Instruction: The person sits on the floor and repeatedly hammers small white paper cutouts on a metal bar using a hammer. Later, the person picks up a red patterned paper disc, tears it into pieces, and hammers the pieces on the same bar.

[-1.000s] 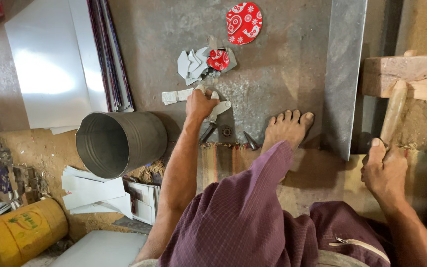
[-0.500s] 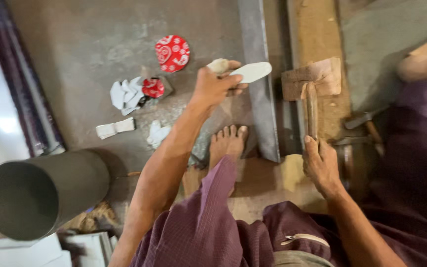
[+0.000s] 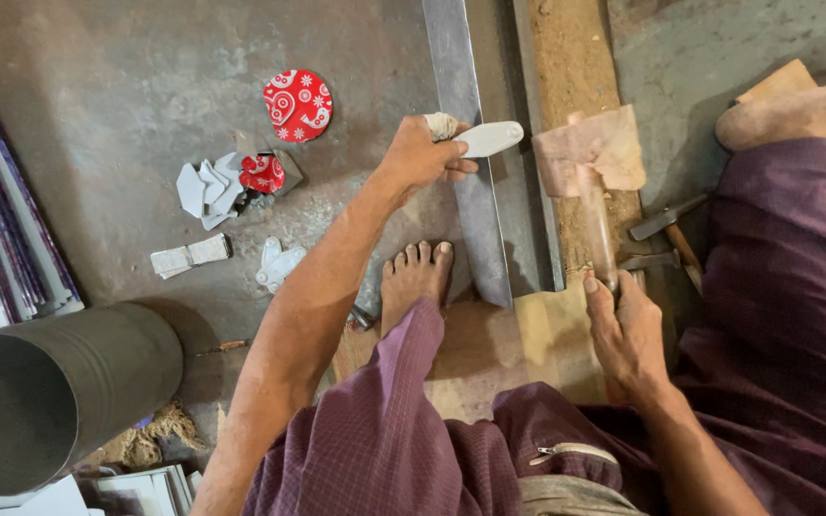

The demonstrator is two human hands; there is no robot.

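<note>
Grey concrete workshop floor, sheet-metal work just beginning.
Left hand (image 3: 420, 158) is gripping a flat pale metal piece (image 3: 489, 139) over the long grey metal strip (image 3: 470, 182); right hand (image 3: 623, 325) is closing around the wooden mallet (image 3: 593, 167), no blow struck yet.

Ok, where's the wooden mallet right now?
In the head view, the wooden mallet lies right of centre on the sandy strip beside the folded metal strip; the right hand grips its handle, near the hammers.

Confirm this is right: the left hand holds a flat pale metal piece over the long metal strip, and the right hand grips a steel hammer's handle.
Not quite. In the head view the right hand grips a wooden mallet, not a steel hammer. The left hand does hold the pale metal piece over the strip.
</note>
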